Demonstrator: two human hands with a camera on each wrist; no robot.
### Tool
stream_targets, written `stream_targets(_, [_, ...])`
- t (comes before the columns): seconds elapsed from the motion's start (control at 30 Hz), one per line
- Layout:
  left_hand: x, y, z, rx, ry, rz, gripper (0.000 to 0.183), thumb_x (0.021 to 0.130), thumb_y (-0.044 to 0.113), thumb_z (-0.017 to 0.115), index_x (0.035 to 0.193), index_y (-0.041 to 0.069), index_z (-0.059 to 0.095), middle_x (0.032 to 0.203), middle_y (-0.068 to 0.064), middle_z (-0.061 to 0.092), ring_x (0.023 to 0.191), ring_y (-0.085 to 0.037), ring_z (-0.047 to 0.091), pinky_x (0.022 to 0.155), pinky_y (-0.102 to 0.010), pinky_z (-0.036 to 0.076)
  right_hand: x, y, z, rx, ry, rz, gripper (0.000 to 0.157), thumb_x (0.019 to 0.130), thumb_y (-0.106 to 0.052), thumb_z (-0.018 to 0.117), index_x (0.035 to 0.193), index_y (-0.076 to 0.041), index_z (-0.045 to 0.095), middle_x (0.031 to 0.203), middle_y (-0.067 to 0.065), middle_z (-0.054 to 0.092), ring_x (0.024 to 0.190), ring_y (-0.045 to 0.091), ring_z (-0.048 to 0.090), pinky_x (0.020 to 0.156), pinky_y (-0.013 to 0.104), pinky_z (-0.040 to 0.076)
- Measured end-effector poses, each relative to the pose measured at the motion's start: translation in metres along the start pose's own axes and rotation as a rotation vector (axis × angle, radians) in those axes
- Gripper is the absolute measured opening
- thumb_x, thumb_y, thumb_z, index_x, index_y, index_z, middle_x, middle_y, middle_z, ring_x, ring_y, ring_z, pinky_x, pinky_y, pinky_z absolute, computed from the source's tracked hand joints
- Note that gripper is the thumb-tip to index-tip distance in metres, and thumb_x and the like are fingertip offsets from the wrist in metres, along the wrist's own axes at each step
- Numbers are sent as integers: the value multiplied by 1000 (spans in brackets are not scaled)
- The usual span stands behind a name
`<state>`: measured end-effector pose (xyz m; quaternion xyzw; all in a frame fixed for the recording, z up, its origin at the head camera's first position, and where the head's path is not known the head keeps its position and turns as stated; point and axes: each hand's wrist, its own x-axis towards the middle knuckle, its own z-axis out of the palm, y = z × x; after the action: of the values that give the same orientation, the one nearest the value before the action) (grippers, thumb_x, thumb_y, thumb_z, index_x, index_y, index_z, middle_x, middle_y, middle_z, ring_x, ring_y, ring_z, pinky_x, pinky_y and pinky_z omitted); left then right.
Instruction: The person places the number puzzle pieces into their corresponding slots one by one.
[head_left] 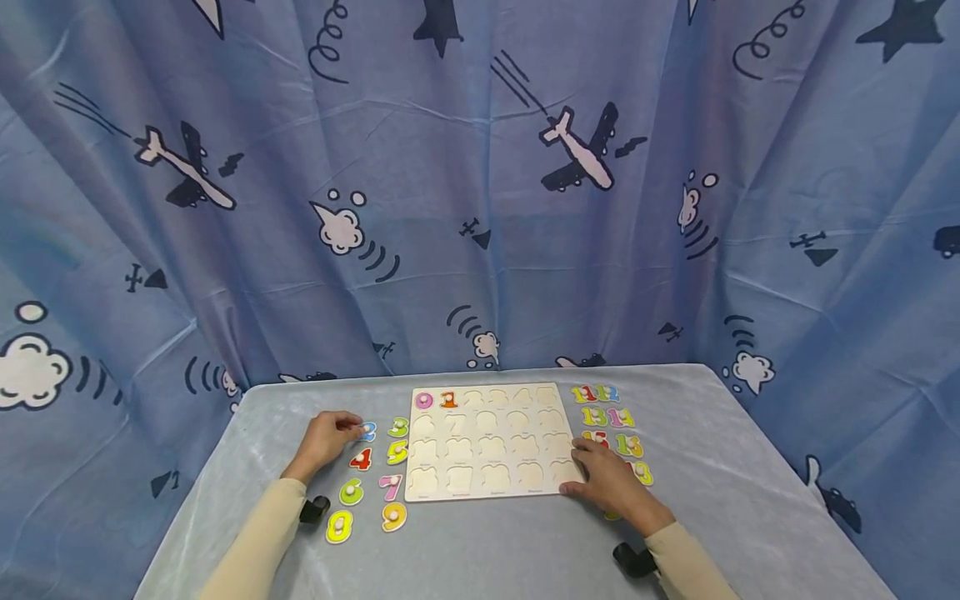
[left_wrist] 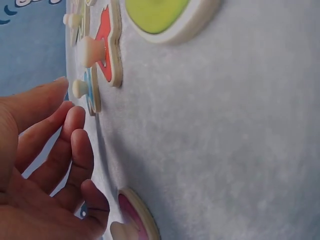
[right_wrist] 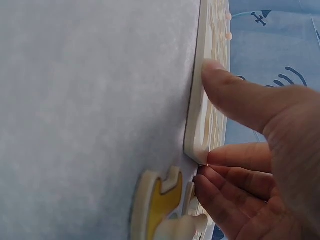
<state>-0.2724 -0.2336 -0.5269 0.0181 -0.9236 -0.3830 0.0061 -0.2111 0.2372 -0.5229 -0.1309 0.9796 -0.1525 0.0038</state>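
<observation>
A wooden number puzzle board (head_left: 480,495) lies on the table, with a pink 0 (head_left: 424,401) and an orange 1 (head_left: 449,400) in its top row. My left hand (head_left: 327,439) reaches to a blue 2 piece (head_left: 367,431). In the left wrist view its thumb and fingertips are just short of the white knob (left_wrist: 79,88) on that piece, with nothing between them. At the board's near right corner is my right hand (head_left: 606,482). Its thumb (right_wrist: 220,80) presses the front edge, and the index finger touches the corner.
Left of the board lie several number pieces, among them a red 4 (head_left: 361,459), a green 6 (head_left: 351,492) and an orange 9 (head_left: 393,517). More pieces, such as a pink 14 (head_left: 621,417), lie to the right, some partly hidden by my right hand. A blue curtain (head_left: 420,292) hangs behind the table.
</observation>
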Motion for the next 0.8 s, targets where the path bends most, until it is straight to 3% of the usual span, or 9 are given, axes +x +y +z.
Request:
stream_targets(0.23, [1, 0, 3, 6, -20, -39, 20, 86, 14, 75, 103, 3, 75, 90, -6, 71, 80, -16, 59, 72, -30, 48, 0, 1, 1, -4, 1, -8, 69, 71, -38, 86, 122, 5, 65, 137, 20, 56, 127, 39, 54, 103, 52, 44])
stream_targets(0.53, [3, 0, 5, 5, 7, 2, 16, 84, 11, 76, 97, 3, 75, 80, -4, 68, 74, -14, 57, 69, -28, 45, 0, -1, 1, -8, -4, 3, 70, 71, -39, 86, 122, 4, 66, 137, 19, 56, 127, 39, 54, 104, 52, 44])
stream_targets(0.8, [5, 2, 5, 4, 20, 11, 13, 85, 12, 76, 95, 5, 75, 81, -3, 67, 74, -15, 56, 69, -27, 44, 0, 0, -1, -3, -8, 2, 69, 72, -38, 85, 122, 5, 65, 138, 20, 56, 128, 39, 53, 103, 52, 44])
